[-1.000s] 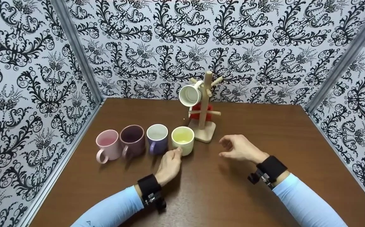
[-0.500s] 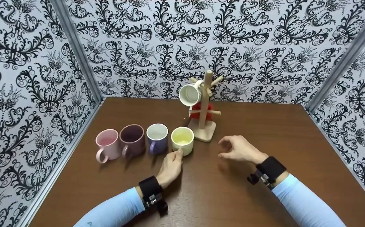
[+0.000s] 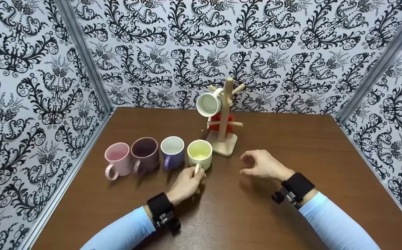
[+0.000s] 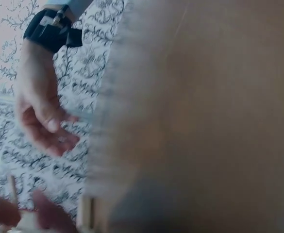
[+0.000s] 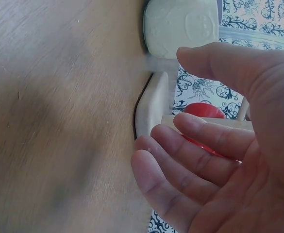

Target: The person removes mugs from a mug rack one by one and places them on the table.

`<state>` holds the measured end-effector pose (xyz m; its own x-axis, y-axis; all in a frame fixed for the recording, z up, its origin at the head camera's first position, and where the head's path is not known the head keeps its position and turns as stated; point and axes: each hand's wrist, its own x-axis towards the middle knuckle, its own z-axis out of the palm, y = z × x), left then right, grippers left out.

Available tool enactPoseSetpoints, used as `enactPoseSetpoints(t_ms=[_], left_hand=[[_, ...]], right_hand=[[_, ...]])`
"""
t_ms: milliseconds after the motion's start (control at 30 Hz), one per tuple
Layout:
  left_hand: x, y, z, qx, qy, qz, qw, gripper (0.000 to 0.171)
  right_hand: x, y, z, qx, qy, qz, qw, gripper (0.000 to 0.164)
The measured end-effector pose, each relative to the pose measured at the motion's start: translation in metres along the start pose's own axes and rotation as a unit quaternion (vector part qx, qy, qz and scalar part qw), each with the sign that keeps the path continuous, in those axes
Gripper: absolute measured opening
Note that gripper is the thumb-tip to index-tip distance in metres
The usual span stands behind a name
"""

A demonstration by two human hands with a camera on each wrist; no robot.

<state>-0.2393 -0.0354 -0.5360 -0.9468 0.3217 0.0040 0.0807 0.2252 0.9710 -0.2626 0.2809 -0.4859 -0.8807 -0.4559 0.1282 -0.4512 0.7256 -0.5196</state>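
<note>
Patterned walls (image 3: pixel 274 52), white with black scrollwork, are rising behind the work and along both sides, meeting grey corner posts (image 3: pixel 83 52) at 10 and 2 o'clock. A brown table (image 3: pixel 235 222) is stretching between them, its wood-like surface catching a faint sheen toward 6 o'clock. Light-blue sleeves (image 3: pixel 124 229) are reaching in from 7 and 5 o'clock. At 12 o'clock a wooden mug stand (image 3: pixel 226 107) is standing upright on its base; a white mug (image 3: pixel 208 105) is hanging from an upper peg on its 9 o'clock side, and a red item (image 3: pixel 215 127) is showing low behind it, partly hidden. The right hand (image 3: pixel 263 165) is hovering at 3 o'clock, fingers bending loosely around nothing, thumb apart. The left hand (image 3: pixel 186 183) is pinching the yellow mug's handle from 7 o'clock; the left wrist view is blurring its fingers. At 9 o'clock a pink mug (image 3: pixel 122 165), a plum mug (image 3: pixel 149 158) and a purple mug (image 3: pixel 175 158) are standing in a row. The yellow mug (image 3: pixel 200 159) is ending that row, upright, at the stand's 8 o'clock; whether its base is touching the table is remaining unclear. A tiny pale speck (image 3: pixel 202 130) is lying near the stand.
</note>
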Motion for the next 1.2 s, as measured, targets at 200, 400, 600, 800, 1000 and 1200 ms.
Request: enactPoseSetpoints(t_ms=[200, 400, 600, 800, 1000, 1200], left_hand=[[-0.004, 0.004, -0.015, -0.017, -0.03, -0.025, 0.9991, 0.036], [-0.009, 0.017, -0.023, 0.054, -0.029, 0.033, 0.9976, 0.03], [-0.014, 0.035, -0.033, 0.256, 0.012, 0.129, 0.9579, 0.018], [-0.012, 0.062, -0.038, 0.424, 0.058, 0.161, 0.8895, 0.024], [0.001, 0.095, -0.031, 0.469, 0.044, 0.22, 0.8544, 0.03], [0.034, 0.137, -0.019, 0.502, 0.025, 0.197, 0.8415, 0.025]], right_hand=[[0.001, 0.0, 0.001, 0.002, -0.003, 0.002, 1.0, 0.043], [0.003, -0.002, 0.0, 0.006, -0.006, 0.005, 1.0, 0.043], [0.004, -0.007, -0.006, 0.002, -0.001, 0.006, 1.0, 0.041], [0.008, -0.011, -0.022, 0.002, 0.008, 0.008, 1.0, 0.039], [0.018, -0.016, -0.049, -0.005, 0.018, 0.013, 1.0, 0.038], [0.03, -0.02, -0.082, -0.03, 0.035, 0.019, 0.999, 0.036]])
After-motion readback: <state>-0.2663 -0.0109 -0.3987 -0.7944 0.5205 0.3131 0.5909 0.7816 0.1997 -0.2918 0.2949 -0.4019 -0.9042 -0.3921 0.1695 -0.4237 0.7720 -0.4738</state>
